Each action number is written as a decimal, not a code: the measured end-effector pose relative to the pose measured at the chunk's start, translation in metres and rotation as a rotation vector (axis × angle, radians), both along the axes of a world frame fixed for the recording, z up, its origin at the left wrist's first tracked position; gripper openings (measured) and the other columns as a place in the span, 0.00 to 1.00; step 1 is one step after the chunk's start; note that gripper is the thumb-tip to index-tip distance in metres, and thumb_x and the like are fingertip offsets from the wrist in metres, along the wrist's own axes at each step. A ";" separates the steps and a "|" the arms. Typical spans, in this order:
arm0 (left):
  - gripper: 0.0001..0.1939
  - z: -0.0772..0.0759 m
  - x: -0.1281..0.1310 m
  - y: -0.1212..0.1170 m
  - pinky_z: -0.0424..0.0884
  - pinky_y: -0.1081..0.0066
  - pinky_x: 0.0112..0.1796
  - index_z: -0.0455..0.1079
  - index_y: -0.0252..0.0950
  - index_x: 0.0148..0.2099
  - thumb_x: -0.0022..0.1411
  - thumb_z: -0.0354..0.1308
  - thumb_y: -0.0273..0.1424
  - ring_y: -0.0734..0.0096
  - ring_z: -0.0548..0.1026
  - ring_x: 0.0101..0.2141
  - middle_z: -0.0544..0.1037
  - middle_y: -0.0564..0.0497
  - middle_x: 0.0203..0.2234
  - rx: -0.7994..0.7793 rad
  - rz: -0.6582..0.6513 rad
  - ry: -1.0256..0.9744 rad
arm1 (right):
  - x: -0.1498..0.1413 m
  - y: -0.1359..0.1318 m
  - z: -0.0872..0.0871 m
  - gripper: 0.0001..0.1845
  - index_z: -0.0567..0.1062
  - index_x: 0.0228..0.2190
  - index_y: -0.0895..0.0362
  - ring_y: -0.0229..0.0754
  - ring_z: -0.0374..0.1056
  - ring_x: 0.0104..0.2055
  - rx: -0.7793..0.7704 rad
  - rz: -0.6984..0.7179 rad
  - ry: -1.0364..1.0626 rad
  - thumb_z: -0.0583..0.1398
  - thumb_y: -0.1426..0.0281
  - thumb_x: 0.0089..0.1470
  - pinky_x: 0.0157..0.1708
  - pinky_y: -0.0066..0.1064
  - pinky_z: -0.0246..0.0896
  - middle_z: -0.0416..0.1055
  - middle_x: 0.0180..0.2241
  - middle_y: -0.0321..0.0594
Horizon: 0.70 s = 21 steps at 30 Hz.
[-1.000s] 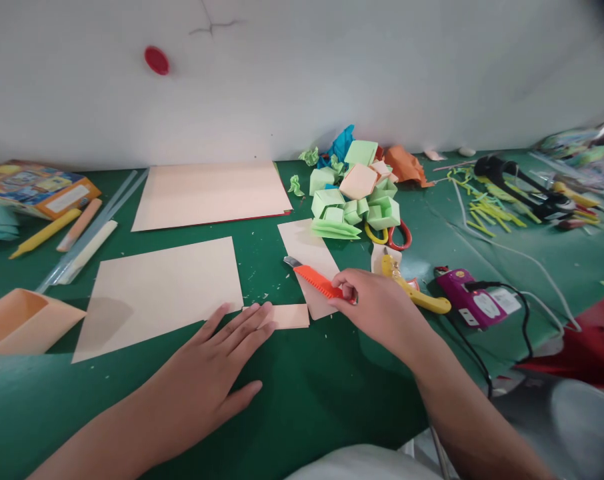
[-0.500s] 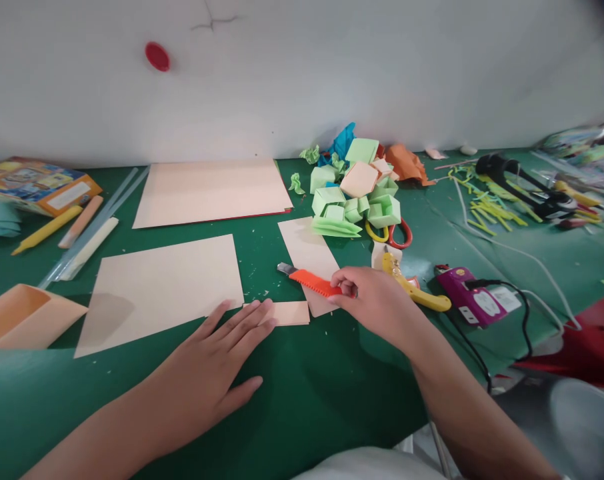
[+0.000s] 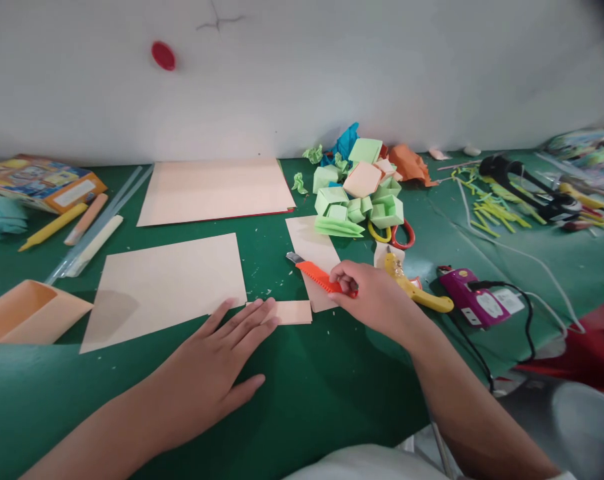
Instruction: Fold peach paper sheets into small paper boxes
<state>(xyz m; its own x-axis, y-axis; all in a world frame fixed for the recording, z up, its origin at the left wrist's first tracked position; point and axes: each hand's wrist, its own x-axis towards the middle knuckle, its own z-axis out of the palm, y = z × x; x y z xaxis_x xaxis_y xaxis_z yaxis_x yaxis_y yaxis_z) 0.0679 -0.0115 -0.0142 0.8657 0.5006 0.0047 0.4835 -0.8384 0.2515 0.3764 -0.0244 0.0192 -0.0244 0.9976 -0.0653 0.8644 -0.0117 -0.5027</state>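
Observation:
My left hand (image 3: 217, 360) lies flat with spread fingers, its fingertips pressing on a small peach paper strip (image 3: 296, 312) and reaching the lower edge of a large cream sheet (image 3: 167, 287). Between the fingers of my right hand (image 3: 367, 297) is an orange box cutter (image 3: 316, 275), its blade pointing up and left. Beneath the cutter, a narrow cream paper piece (image 3: 307, 237) rests on the green table (image 3: 302, 400). A glue gun with a yellow handle (image 3: 429, 297) lies just right of my right hand.
Folded green and peach paper pieces (image 3: 362, 180) are heaped by the wall, with scissors (image 3: 405, 235) partly under them. Stacked sheets (image 3: 217, 190) lie at the back. A purple power box (image 3: 475, 297) with cables sits right. A folded peach paper box (image 3: 37, 310) and markers (image 3: 55, 227) are left.
The box cutter in my right hand has turned slightly, its blade tip now higher and further right. My left hand stays on the paper strip. The whole view has shifted a little.

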 end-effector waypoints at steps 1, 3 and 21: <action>0.35 0.000 0.000 0.000 0.43 0.53 0.71 0.41 0.51 0.76 0.74 0.49 0.46 0.57 0.57 0.70 0.50 0.55 0.74 0.003 -0.002 0.006 | -0.001 0.001 0.000 0.09 0.74 0.40 0.51 0.45 0.69 0.39 0.041 0.032 -0.025 0.63 0.71 0.56 0.35 0.35 0.61 0.75 0.37 0.37; 0.36 -0.001 -0.001 0.000 0.41 0.54 0.71 0.40 0.50 0.77 0.74 0.49 0.46 0.57 0.56 0.70 0.49 0.55 0.74 0.012 -0.005 0.015 | -0.005 0.005 -0.002 0.14 0.73 0.46 0.50 0.50 0.68 0.48 0.116 0.101 -0.079 0.62 0.71 0.57 0.42 0.39 0.63 0.74 0.46 0.41; 0.35 -0.006 -0.001 -0.001 0.34 0.59 0.70 0.42 0.47 0.77 0.74 0.47 0.46 0.60 0.56 0.70 0.49 0.54 0.74 0.088 -0.019 -0.006 | -0.021 0.025 -0.041 0.04 0.73 0.34 0.53 0.48 0.68 0.42 0.439 0.174 -0.002 0.59 0.74 0.62 0.42 0.38 0.64 0.70 0.36 0.42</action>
<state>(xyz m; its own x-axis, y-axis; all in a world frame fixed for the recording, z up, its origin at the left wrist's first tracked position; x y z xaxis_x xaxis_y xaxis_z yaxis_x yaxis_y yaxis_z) 0.0670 -0.0124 -0.0204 0.8750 0.4811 0.0534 0.4655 -0.8666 0.1797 0.3549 0.0003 -0.0215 -0.1943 0.9118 0.3618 0.8355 0.3471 -0.4259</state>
